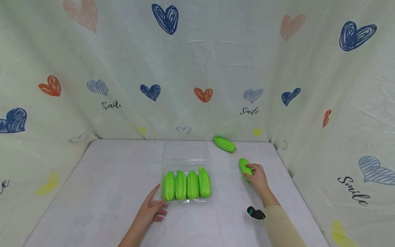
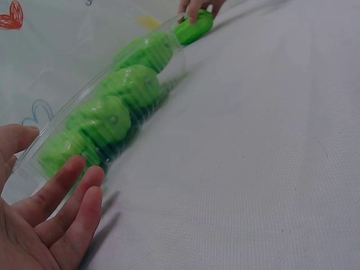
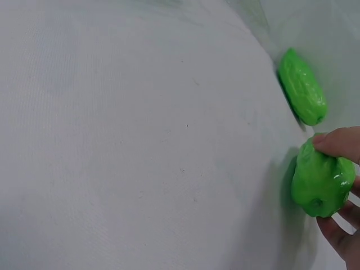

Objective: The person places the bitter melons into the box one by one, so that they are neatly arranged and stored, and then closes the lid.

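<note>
In the head view my right hand (image 1: 257, 176) pinches a glossy green bitter melon (image 1: 243, 165) between thumb and fingers, at the right of the table. The right wrist view shows that bitter melon (image 3: 318, 180) end-on, thumb on top and fingers underneath. My left hand (image 1: 149, 207) is at the near left corner of a clear plastic box (image 1: 186, 201), its fingers loosely extended along the side. Several bitter melons (image 1: 192, 185) lie side by side in the box, tips pointing away. In the left wrist view the fingertips (image 2: 76, 164) are right at the box wall.
Another bitter melon (image 1: 224, 144) lies at the back edge of the white-covered table (image 1: 108, 185), near the curtain (image 1: 213, 68). The box's clear lid (image 1: 185, 151) is folded back behind it. A black strap-like piece (image 1: 256, 213) is beside the right sleeve (image 1: 280, 223).
</note>
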Available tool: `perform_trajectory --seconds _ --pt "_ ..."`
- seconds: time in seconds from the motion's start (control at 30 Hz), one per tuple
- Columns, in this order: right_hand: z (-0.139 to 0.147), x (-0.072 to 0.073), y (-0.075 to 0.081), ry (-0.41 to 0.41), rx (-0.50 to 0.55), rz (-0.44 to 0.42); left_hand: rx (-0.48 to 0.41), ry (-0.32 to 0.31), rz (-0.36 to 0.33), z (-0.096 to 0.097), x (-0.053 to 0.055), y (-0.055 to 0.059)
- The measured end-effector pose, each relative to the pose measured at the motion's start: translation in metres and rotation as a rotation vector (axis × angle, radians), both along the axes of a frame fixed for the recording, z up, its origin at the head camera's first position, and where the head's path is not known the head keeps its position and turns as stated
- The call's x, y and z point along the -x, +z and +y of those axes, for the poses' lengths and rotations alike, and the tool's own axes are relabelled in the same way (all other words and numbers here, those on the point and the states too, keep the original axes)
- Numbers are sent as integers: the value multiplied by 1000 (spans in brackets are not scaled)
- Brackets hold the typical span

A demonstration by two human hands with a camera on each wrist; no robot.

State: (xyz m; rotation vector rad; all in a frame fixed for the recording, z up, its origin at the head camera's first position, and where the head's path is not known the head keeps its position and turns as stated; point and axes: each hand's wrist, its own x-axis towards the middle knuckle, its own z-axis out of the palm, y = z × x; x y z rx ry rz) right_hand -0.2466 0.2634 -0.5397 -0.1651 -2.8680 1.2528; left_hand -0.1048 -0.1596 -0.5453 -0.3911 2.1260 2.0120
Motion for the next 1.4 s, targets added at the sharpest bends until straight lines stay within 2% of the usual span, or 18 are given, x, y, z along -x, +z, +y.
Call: perform_trajectory --seconds 0.4,0.77,1.07,1.4 --pt "-7 -5 5 3 34 22 -3 -5 1 -1 0 0" --pt "-24 -9 25 48 69 89 -3 -14 8 -1 2 -2" --pt "-42 -14 37 99 136 157 -11 -13 5 -1 2 -2" --pt "-66 -22 48 138 203 171 -14 -6 0 -1 3 -4"
